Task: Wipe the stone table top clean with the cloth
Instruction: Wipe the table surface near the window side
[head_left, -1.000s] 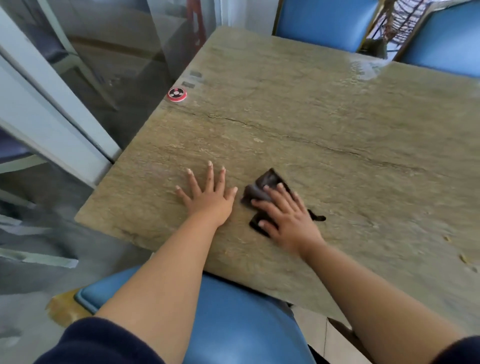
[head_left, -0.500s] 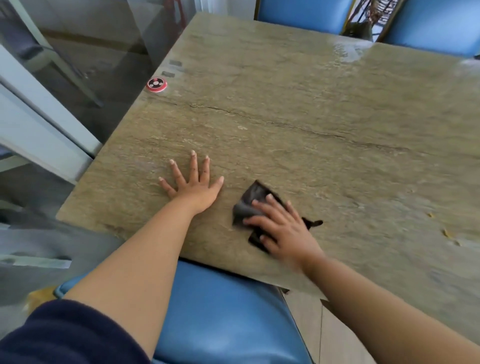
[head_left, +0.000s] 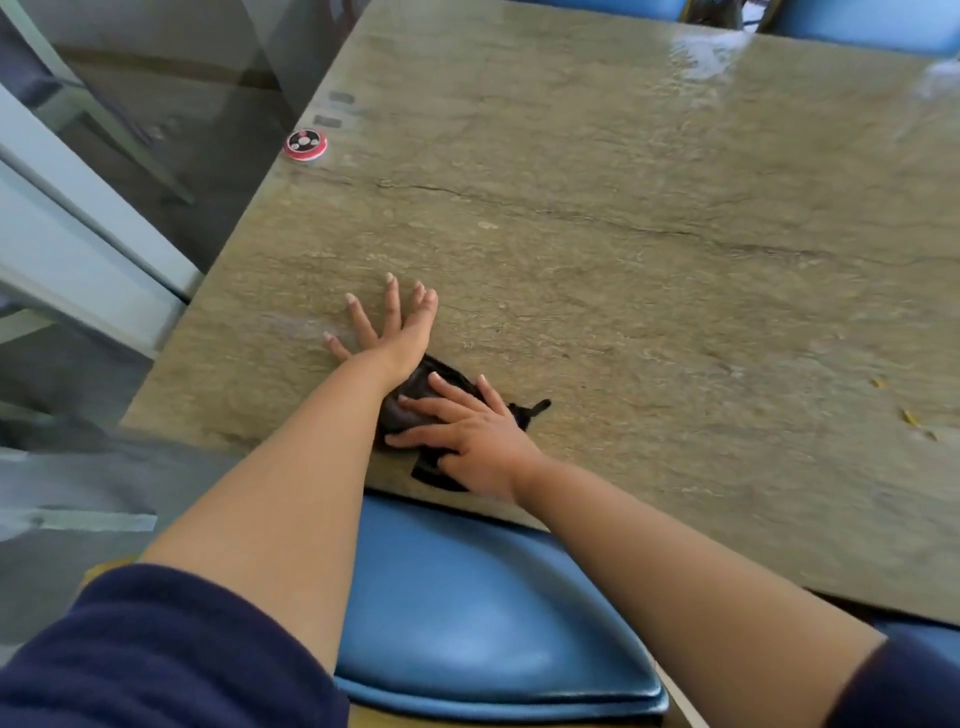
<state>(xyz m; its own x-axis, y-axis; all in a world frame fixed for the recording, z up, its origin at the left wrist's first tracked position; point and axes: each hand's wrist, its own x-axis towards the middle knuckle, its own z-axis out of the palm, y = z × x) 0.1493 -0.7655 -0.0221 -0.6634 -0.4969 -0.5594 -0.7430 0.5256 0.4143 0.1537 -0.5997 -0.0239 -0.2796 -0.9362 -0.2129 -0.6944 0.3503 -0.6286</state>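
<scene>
cloth (head_left: 415, 400): small dark rag, looked soft and limp, lay flat on the stone table top (head_left: 649, 249) near its front edge, best worked under a flat palm | right hand (head_left: 470, 434): fingers straight, pressed on it | left hand (head_left: 392, 332): splayed flat on stone just beyond, held nothing | containers: none seen, only a red call button (head_left: 306, 145) far past the left hand

L hand (head_left: 387, 332) flat, fingers (head_left: 390, 299) spread — R hand (head_left: 475, 434) palm-down, fingers straight, wrists nearly touching

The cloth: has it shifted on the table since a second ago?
Yes. The cloth under the right hand has slid toward the table's near edge and up against the left hand's wrist.
</scene>
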